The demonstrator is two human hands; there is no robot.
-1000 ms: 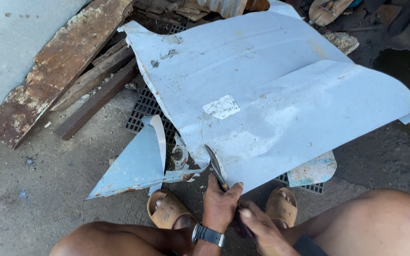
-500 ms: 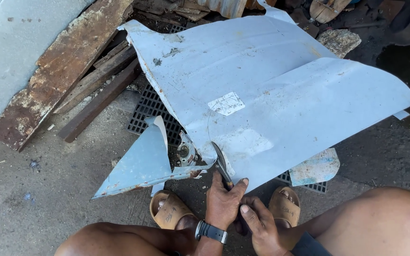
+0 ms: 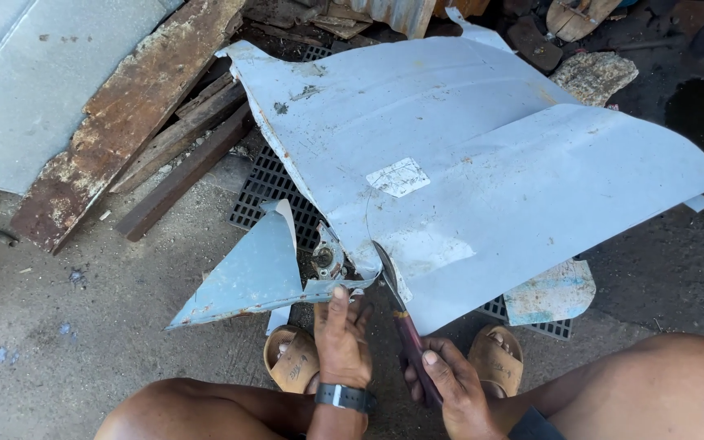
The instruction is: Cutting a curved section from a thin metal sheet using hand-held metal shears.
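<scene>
Right now your right hand is clamped on the snips, blades biting the pale blue metal sheet, while your left hand pinches the cut triangular strip over the black grate

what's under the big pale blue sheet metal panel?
Under the large pale blue sheet metal panel a black plastic grid mat shows at its left edge and lower right. A rusty round part peeks out. The rest is covered.
</scene>
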